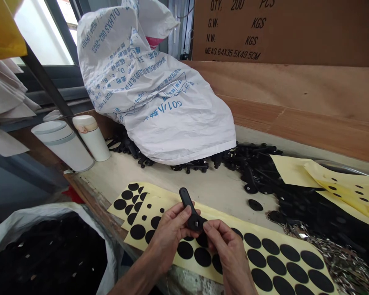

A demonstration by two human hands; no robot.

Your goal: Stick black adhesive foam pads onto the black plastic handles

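Observation:
My left hand (170, 231) grips a black plastic crank-shaped part (187, 200), its narrow end pointing up and away. A small square hole with a metallic glint shows in its wide round end. Closed in a pinch, the fingers of my right hand (226, 246) meet the edge of that round end. A dark round piece seems to be at these fingertips, but I cannot make it out fully. Under both hands lies a yellow backing sheet (215, 215) with rows of black round stickers (203, 257). More such sheets (121, 209) overlap at the left.
A white printed sack (172, 119) rests on a heap of black parts (252, 164). Small metal pieces (341, 258) are piled at the right, near used yellow sheets (350, 188). Two white cups (92, 139) stand back left. An open bag of black parts (49, 254) sits below the table edge.

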